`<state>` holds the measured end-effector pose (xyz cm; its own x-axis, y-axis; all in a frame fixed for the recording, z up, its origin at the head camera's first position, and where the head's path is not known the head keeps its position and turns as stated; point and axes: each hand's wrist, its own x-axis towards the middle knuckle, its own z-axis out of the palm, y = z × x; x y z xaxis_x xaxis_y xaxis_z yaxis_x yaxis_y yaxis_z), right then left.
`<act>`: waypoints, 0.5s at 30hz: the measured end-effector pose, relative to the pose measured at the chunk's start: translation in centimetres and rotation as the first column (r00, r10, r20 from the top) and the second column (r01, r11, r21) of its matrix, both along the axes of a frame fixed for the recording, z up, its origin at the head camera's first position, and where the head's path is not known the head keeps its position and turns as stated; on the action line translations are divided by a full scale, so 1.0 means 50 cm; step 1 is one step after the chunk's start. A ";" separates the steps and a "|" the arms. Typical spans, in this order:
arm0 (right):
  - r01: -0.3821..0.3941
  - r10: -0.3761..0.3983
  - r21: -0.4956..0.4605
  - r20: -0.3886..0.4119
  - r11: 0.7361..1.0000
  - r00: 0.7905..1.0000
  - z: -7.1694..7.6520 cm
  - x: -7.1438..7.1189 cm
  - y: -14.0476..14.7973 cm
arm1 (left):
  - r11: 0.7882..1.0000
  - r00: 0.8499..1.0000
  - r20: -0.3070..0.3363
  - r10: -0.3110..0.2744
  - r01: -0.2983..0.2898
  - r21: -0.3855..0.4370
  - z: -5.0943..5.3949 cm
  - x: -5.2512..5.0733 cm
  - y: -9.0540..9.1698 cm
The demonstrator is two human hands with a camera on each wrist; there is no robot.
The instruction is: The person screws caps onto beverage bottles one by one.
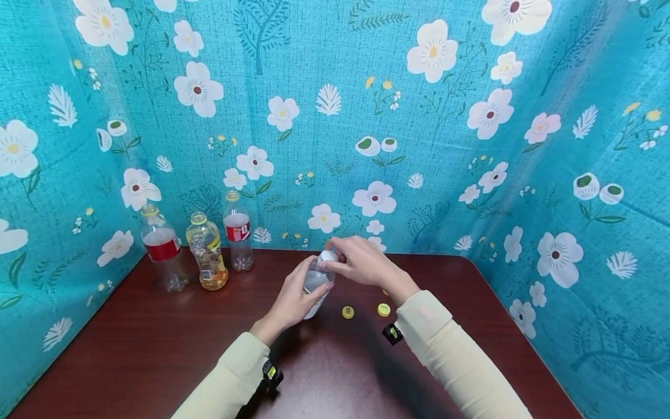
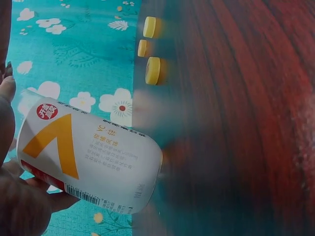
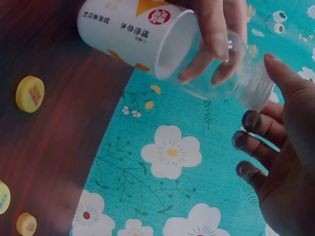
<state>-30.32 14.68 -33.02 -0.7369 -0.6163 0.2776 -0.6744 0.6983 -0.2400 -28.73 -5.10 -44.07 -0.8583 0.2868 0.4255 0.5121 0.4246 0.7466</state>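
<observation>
Curtain (image 1: 324,125): hanging behind the counter, showing white flowers on blue-green cloth.
Counter (image 1: 157,349): carrying the bottles and caps on its dark red-brown, wood-grained top.
Sleeves (image 1: 455,355): covering both forearms in pale cream, ending at the wrists.
Red-labelled bottles: two clear ones, the left (image 1: 163,250) and the right (image 1: 238,233), standing upright at the counter's back left.
Yellow-labelled bottle (image 1: 207,253): standing between those two.
White-labelled bottle (image 2: 91,157): leaning in the person's hands near the counter's back middle; whether its base is touching the wood, I cannot tell.
Left hand (image 1: 294,295): wrapping its curled fingers around this bottle's clear upper part.
Right hand (image 1: 362,262): pinching the cap between thumb and forefinger, the other fingers bending beside it.
Wrist cameras (image 1: 273,375): sitting below each wrist.
White cap (image 1: 328,256): resting on the bottle's neck.
Yellow caps (image 1: 348,312): three, lying right of the held bottle.
</observation>
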 end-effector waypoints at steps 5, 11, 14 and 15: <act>0.039 -0.037 0.032 -0.066 0.999 0.997 -0.003 0.004 -0.008 | 1.000 1.000 -0.004 0.013 -0.013 0.002 0.003 -0.002 -0.003; 0.014 -0.008 0.058 -0.108 0.998 0.994 -0.004 0.003 -0.003 | 1.000 0.999 0.047 -0.023 0.023 0.012 0.004 -0.003 -0.009; -0.006 0.018 0.086 -0.145 0.996 0.989 -0.004 0.000 0.001 | 0.999 0.998 0.054 -0.033 0.033 0.013 0.005 -0.002 -0.010; -0.012 0.027 0.094 -0.156 0.995 0.987 -0.005 -0.001 0.002 | 0.999 0.998 0.055 -0.034 0.033 0.016 0.005 -0.001 -0.010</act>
